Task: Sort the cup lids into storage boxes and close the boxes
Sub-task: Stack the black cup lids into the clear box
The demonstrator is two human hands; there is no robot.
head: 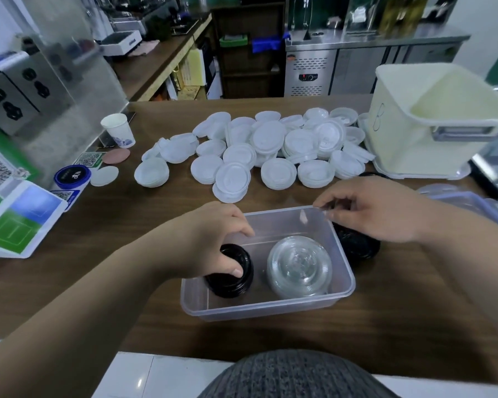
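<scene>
Black [231, 278] and clear lids [299, 266] inside open box [266, 307]

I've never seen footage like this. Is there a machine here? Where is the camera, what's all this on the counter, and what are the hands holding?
There is no machine. These are a person's two bare hands, filmed by one wide-angle camera worn on the head and looking down, which is why the arms come in from the bottom edge. On the brown counter lies a big pile of white lids, with a paper cup to its left and a cream bin to its right. Nearest stands a clear box, uncovered, holding a stack of clear lids. The left hand has its grip on a stack of black lids inside the box. The right hand seems to pinch the box's far rim. More black lids sit outside the box, beneath that hand.
</scene>
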